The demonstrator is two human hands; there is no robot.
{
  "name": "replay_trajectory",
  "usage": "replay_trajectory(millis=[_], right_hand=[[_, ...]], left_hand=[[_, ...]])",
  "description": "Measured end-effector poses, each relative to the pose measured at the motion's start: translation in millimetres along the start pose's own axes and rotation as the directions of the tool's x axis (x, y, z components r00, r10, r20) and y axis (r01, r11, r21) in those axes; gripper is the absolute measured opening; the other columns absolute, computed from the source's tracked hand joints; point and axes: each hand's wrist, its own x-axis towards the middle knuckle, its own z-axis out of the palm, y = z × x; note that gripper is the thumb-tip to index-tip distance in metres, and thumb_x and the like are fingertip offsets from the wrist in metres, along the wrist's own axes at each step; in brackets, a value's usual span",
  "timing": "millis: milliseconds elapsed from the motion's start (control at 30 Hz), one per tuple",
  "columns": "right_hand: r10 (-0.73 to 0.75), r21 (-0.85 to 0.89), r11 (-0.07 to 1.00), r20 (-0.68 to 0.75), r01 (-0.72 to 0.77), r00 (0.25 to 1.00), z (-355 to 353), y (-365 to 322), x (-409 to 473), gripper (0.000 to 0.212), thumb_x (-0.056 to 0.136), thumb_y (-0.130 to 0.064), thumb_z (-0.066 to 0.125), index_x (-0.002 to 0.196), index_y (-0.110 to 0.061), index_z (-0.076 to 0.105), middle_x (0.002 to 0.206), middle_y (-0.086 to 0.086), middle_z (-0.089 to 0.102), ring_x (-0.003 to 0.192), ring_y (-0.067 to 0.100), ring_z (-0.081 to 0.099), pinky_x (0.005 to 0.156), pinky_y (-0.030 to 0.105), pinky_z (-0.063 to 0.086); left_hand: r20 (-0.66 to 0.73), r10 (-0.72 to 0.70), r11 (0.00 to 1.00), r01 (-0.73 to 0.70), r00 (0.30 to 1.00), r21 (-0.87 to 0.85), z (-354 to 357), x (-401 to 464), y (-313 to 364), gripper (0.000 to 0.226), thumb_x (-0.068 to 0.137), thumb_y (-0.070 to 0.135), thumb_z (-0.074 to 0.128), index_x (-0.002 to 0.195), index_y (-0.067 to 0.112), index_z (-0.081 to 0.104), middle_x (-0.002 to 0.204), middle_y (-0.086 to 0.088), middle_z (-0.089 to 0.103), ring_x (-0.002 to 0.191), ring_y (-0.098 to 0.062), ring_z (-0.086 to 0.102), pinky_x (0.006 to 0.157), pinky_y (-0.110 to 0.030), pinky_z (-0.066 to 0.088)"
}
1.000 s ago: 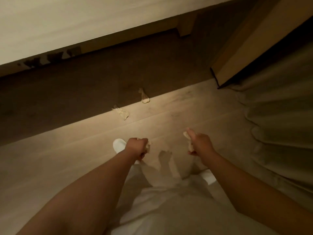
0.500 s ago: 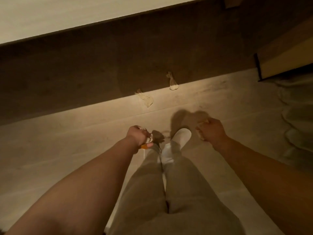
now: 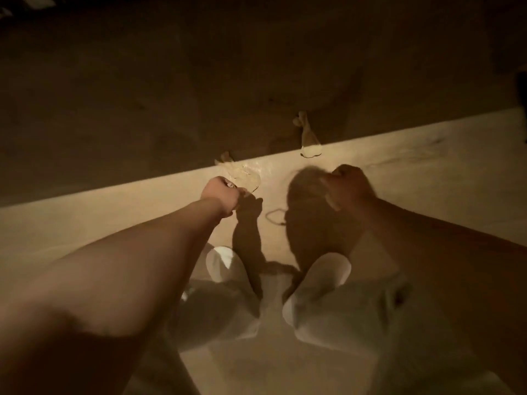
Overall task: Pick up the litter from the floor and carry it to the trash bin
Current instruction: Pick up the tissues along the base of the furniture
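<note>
Two crumpled pale wrappers lie on the wooden floor at the edge of a dark shadow. One clear wrapper [image 3: 243, 175] sits just beyond my left hand [image 3: 222, 196], which is closed on a small scrap of litter and almost touches it. A second twisted wrapper [image 3: 309, 139] lies farther off, ahead of my right hand [image 3: 346, 188]. That hand is a fist around a pale piece of litter. No trash bin is in view.
A thin loop of string or hair tie [image 3: 275, 216] lies on the floor between my hands. My knees and white slippers [image 3: 328, 270] are below. The dark zone [image 3: 199, 81] beyond the lit strip is shadowed floor under furniture.
I have crouched and leaned forward. Both hands moved toward the wrappers, the left one reaching the nearer wrapper. The curtain and cabinet at the right have left the view.
</note>
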Motion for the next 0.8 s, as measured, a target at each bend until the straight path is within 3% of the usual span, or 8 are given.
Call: replay_trajectory(millis=[100,233,300,400,500,600,700,800], right_hand=[[-0.016,0.028,0.999,0.003,0.016,1.0,37.8,14.0,76.0,0.029,0.082,-0.035,0.069,0.1,-0.017,0.055,0.096,0.01,0.069,0.084,0.027,0.068,0.061,0.02,0.049],[-0.08,-0.061,0.995,-0.007,0.079,0.997,73.3,26.5,154.2,0.073,0.077,-0.046,0.073,0.137,-0.019,0.04,0.127,0.005,0.065,0.113,0.027,0.063,0.087,0.031,0.048],[-0.103,-0.108,0.989,0.006,0.103,0.995,85.8,28.4,182.0,0.083,0.075,-0.052,0.072,0.142,-0.024,0.033,0.126,0.004,0.064,0.11,0.029,0.064,0.094,0.042,0.051],[-0.125,-0.137,0.983,0.002,0.124,0.992,104.4,28.5,212.9,0.08,0.08,-0.05,0.07,0.143,-0.018,0.035,0.116,0.008,0.068,0.1,0.029,0.068,0.085,0.043,0.056],[-0.129,-0.202,0.972,-0.016,0.124,0.991,115.2,26.5,231.4,0.073,0.08,-0.055,0.066,0.137,-0.016,0.043,0.123,0.01,0.065,0.107,0.033,0.064,0.09,0.045,0.052],[-0.196,-0.25,0.952,-0.062,0.175,0.979,119.7,29.9,242.5,0.059,0.085,-0.051,0.061,0.134,-0.022,0.046,0.123,0.009,0.066,0.105,0.035,0.064,0.088,0.047,0.053],[-0.307,-0.238,0.933,-0.132,0.271,0.943,124.5,34.4,251.1,0.045,0.095,-0.036,0.052,0.139,-0.033,0.044,0.129,0.008,0.063,0.111,0.035,0.062,0.087,0.043,0.049],[-0.268,-0.342,0.916,-0.143,0.207,0.953,124.3,35.1,247.3,0.041,0.099,-0.035,0.043,0.139,-0.026,0.049,0.133,0.013,0.061,0.12,0.038,0.057,0.095,0.044,0.044]], left_hand=[[-0.074,0.042,0.995,-0.035,0.996,0.095,27.7,76.9,-15.3,0.035,0.082,0.031,0.074,0.102,0.019,0.049,0.11,-0.017,0.071,0.099,-0.037,0.069,0.084,-0.044,0.056],[-0.108,0.008,0.996,0.002,0.994,0.09,56.1,152.7,-37.9,0.068,0.082,0.031,0.076,0.135,0.015,0.037,0.132,-0.014,0.062,0.115,-0.036,0.062,0.095,-0.038,0.05],[-0.124,0.011,0.998,-0.002,0.992,0.07,67.8,177.3,-47.9,0.087,0.081,0.029,0.078,0.148,0.016,0.024,0.139,-0.016,0.057,0.123,-0.039,0.056,0.098,-0.042,0.047],[-0.119,0.065,0.995,-0.055,0.991,0.082,79.6,203.6,-61.9,0.103,0.076,0.029,0.081,0.153,0.026,0.012,0.138,-0.013,0.059,0.122,-0.038,0.058,0.101,-0.049,0.049],[-0.176,0.168,0.975,-0.137,0.97,0.175,84.3,214.7,-72.7,0.088,0.081,0.028,0.076,0.149,0.03,0.02,0.133,-0.007,0.063,0.117,-0.033,0.063,0.095,-0.043,0.052],[-0.206,0.312,0.926,-0.247,0.927,0.287,86.9,217.4,-79.6,0.059,0.087,0.028,0.069,0.134,0.029,0.033,0.122,-0.004,0.066,0.107,-0.027,0.067,0.091,-0.048,0.055],[-0.16,0.439,0.86,-0.362,0.884,0.361,89.6,221.6,-87.3,0.026,0.093,0.018,0.058,0.11,0.032,0.044,0.097,0.001,0.067,0.082,-0.02,0.067,0.074,-0.047,0.059],[-0.073,0.436,0.868,-0.398,0.897,0.295,93.7,220.3,-88.9,0.02,0.091,0.014,0.047,0.091,0.034,0.048,0.081,0.0,0.068,0.074,-0.025,0.069,0.064,-0.049,0.058]])
